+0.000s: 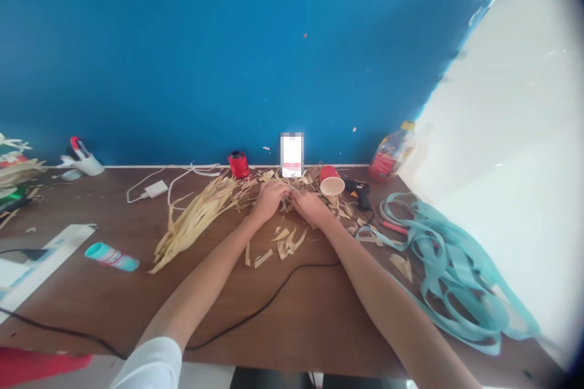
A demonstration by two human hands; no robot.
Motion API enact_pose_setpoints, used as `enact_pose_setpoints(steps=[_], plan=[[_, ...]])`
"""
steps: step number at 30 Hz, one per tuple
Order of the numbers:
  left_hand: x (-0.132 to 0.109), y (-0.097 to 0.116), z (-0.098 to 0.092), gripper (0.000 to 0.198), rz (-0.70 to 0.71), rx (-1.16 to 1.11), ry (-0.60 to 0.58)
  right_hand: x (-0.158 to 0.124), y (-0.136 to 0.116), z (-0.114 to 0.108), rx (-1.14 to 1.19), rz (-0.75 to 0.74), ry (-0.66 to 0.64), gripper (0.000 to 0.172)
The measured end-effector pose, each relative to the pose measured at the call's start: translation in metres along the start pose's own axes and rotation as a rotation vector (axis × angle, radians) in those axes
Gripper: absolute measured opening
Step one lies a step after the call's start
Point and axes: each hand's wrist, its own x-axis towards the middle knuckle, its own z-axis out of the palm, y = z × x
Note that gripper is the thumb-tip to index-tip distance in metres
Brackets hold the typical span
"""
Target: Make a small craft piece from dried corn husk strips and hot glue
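Note:
Both arms reach far across the brown table. My left hand (272,194) and my right hand (308,203) meet fingertip to fingertip over a scatter of dry husk scraps (285,242). The fingers of both are closed in a pinch, and whatever sits between them is too small and hidden to make out. Left of the hands lies a bundle of pale yellow dried husks (196,225). Just behind them a phone with a bright screen (292,155) leans on the blue wall. A red paper cup (331,181) lies tipped over beside my right hand.
A black glue gun (360,193) and a clear bottle with red liquid (390,155) stand right. Teal ribbon (447,255) heaps at the right edge. A red roll (238,164), a white charger (155,189) and a teal tube (112,256) are left. A black cord (269,301) crosses the front.

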Motion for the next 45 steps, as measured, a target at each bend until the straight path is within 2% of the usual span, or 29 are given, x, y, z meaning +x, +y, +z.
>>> enact_pose_setpoints(steps=[45], plan=[[-0.0007, 0.0007, 0.0002, 0.025, 0.015, 0.019, -0.03, -0.0002, -0.002, 0.0056, -0.021, 0.027, 0.01, 0.031]])
